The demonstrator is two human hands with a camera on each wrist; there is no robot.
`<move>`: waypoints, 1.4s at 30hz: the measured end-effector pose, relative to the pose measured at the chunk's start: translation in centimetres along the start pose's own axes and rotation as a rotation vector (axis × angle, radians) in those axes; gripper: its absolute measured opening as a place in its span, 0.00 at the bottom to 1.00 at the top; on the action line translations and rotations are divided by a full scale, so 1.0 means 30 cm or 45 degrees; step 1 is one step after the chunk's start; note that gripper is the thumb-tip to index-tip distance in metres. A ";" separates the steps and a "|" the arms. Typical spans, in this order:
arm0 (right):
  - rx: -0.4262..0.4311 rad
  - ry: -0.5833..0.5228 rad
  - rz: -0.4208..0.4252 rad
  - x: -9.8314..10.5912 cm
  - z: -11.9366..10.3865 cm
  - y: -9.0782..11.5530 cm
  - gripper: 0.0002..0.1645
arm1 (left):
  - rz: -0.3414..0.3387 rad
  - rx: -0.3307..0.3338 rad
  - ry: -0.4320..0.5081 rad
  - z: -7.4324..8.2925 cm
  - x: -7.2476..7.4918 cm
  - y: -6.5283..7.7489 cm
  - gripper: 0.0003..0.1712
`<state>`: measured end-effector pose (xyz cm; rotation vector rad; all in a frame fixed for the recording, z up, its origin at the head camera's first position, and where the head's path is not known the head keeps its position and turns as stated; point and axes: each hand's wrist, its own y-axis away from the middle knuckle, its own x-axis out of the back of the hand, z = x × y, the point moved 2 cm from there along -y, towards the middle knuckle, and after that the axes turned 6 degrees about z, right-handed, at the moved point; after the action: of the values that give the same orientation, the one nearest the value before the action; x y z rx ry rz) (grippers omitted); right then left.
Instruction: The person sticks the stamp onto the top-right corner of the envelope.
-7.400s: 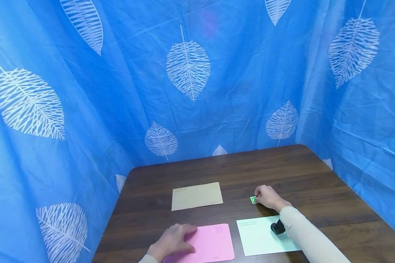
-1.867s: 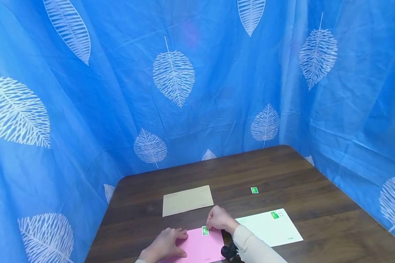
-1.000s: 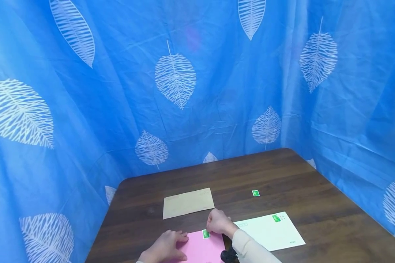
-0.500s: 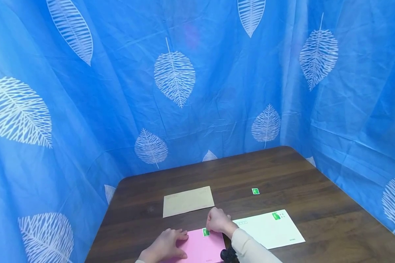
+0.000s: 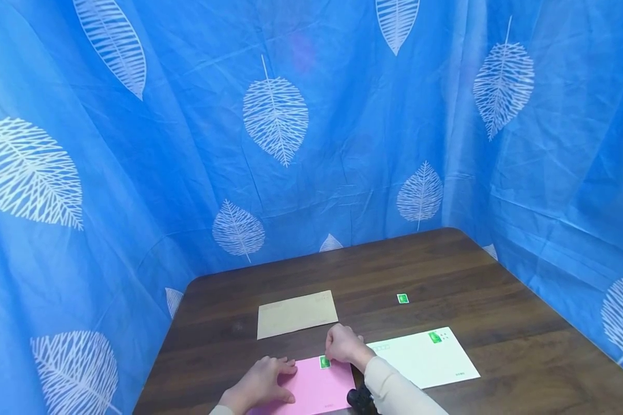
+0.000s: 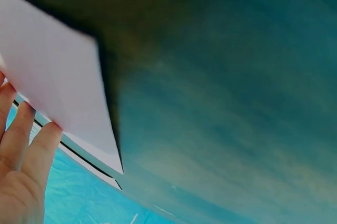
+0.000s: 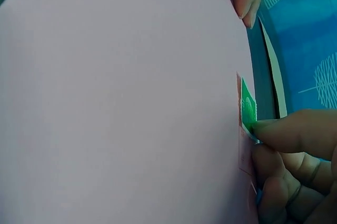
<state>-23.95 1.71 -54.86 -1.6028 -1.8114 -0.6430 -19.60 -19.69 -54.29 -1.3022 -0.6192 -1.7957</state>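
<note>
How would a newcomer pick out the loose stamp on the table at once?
On the dark brown table, look beyond the whitish envelope on the right. The loose stamp is small and green with a white border. It alone lies on bare tabletop: one stamp sits on that envelope, another stamp is pinched by the right hand.

The right sleeve (image 5: 402, 393) is cream, long and plain, lightly creased, and its cuff ends at the wrist. Of the left sleeve (image 5: 221, 410) only a small strip shows, in a similar pale shade. A black device (image 5: 360, 399) with a rounded end sits by the right wrist, its details too small to tell. The left hand (image 5: 263, 380) and right hand (image 5: 345, 344) are bare.
</note>
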 end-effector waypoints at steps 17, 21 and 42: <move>0.139 0.008 -0.016 0.022 -0.010 0.012 0.13 | 0.000 0.028 -0.015 0.009 0.004 -0.006 0.32; 0.219 -0.037 0.014 0.038 -0.025 0.013 0.11 | 0.000 0.037 -0.014 0.006 0.007 -0.009 0.32; 0.259 -0.024 -0.093 -0.028 -0.022 0.034 0.20 | -0.010 0.055 0.010 0.000 -0.002 0.001 0.32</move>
<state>-22.80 0.80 -55.06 -1.4181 -1.8913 -0.4601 -19.55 -19.70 -54.35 -1.2646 -0.6564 -1.7837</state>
